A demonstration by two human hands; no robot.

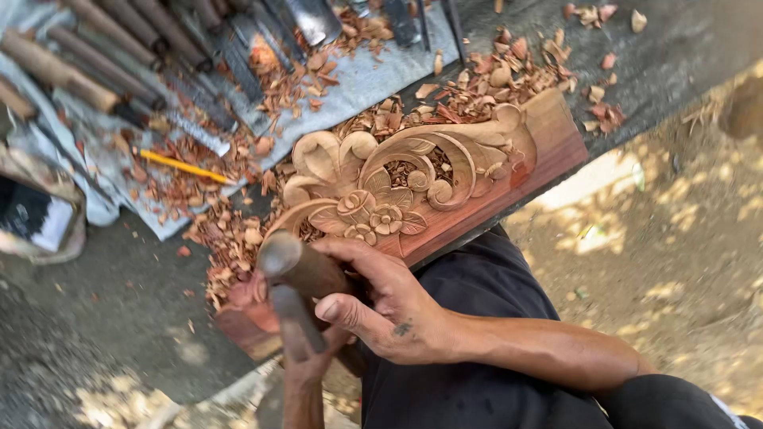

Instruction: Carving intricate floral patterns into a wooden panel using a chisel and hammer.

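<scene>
Right at the near end of the carved wooden panel point(421, 179), the right hand point(381, 306) grips a wooden mallet point(298, 266); the left hand point(306, 361) is wrapped around a chisel handle point(294, 318) just below.

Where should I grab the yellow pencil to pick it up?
Pinch the yellow pencil around its middle, coming straight down from above. It lies flat and slanted on the grey cloth among wood chips, with its long sides bare, so thumb and finger fit either side. The row of chisels lies just above it, so I would stay clear of their metal ends.
</scene>
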